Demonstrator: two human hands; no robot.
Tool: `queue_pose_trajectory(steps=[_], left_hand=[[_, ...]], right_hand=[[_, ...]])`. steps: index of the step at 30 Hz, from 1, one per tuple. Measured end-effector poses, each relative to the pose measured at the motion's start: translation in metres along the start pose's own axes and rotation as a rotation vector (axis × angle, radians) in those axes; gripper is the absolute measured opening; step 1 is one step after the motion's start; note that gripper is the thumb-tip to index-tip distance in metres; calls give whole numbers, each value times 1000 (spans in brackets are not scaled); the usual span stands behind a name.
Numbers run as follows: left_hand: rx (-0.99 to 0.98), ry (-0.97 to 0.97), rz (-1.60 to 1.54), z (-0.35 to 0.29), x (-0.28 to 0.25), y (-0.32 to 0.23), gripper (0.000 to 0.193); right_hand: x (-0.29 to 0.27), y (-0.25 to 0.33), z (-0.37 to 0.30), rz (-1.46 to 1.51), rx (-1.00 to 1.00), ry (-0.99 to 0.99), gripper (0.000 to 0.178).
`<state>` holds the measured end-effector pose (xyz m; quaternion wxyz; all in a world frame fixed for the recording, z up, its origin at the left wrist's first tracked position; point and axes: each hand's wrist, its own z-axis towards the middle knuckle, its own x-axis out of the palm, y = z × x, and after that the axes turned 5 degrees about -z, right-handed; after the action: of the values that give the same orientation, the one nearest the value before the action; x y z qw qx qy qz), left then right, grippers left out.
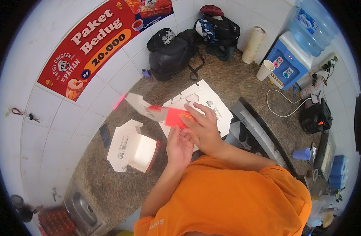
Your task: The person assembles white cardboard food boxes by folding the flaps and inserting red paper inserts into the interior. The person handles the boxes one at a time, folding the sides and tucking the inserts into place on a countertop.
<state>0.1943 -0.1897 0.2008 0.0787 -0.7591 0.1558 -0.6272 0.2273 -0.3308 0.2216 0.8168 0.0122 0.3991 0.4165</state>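
2 bare hands in view, 1 carton between them: L hand (178, 151) has its fingertips pinched on the lower edge of the part-folded red/grey-white carton (176, 118), R hand (207, 131) is clamped on its red panel from above, so both grips are closed on it. Carton is up over the desk (105, 185), approx. mid-view, in front of the flat card blanks (217, 106); can't tell exact no. of blanks, edges overlap & hands cover part. 1 made-up box (143, 151) w/ lid open sits on desk, L of L hand; bare white inside shows, dk red outer side. 1 dark flat slab (105, 135) nr it, by wall. Back of desk: 1 cap (162, 38) on a rounded black thing (168, 63), kind unclear; dark bags (217, 31) heaped, no. hard to tell; 1 upright roll (254, 45). R side: 1 dispenser (286, 59) w/ 1 clear blue bottle (314, 29) on top, bottle cut off at top; 1 pale paper cup (265, 70) just in front, contents can't be made out; 1 blue-violet cup (302, 153) farther R, ditto. Lower L: 1 sink (84, 206), part lost nr the rim; red-brown stuff (56, 222) beside it, blurry. Carton's far L end blurs too.
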Motion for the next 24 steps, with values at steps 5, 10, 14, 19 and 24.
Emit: queue_pose_trajectory(steps=[5, 10, 14, 19, 24], left_hand=[[156, -59, 185, -11, 39, -2, 26], [205, -135, 484, -18, -16, -24, 33], [121, -157, 912, -51, -27, -36, 25], [161, -148, 1026, -52, -50, -31, 33], [268, -161, 1043, -56, -33, -24, 50]], right_hand=[[6, 12, -3, 22, 68, 96, 57], [-11, -9, -3, 540, 295, 279, 55], [-11, -37, 3, 661, 488, 607, 45], [-4, -24, -13, 728, 540, 788, 34], [-22, -21, 4, 739, 432, 1043, 33]])
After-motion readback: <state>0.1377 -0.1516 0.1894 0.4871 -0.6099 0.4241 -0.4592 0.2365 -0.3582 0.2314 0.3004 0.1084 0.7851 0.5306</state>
